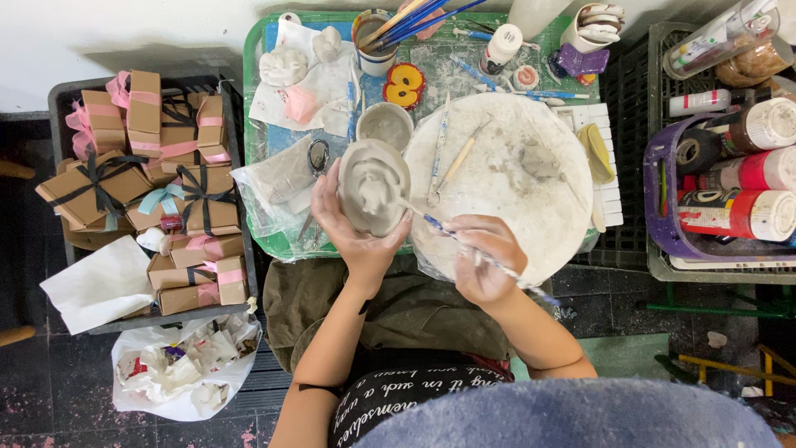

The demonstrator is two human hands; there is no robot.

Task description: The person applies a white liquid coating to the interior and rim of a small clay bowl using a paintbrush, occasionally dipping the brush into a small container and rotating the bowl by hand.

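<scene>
Clay bowl [374, 187], grey and wet, sits cupped in my left hand [352, 228] over the front edge of the green surface [257, 50], just beside the round white board [506, 178]. My right hand [481, 257] is clenched on a thin brush [464, 247] whose tip touches the bowl's rim. I judge light strokes and a steady cradling palm suit the soft clay. Left of the surface, brown gift boxes [149, 174] tied with pink, black and pale blue ribbons fill a dark crate. Right, red-and-white-labelled bottles [734, 211] lie on their sides in a purple basket [663, 236].
</scene>
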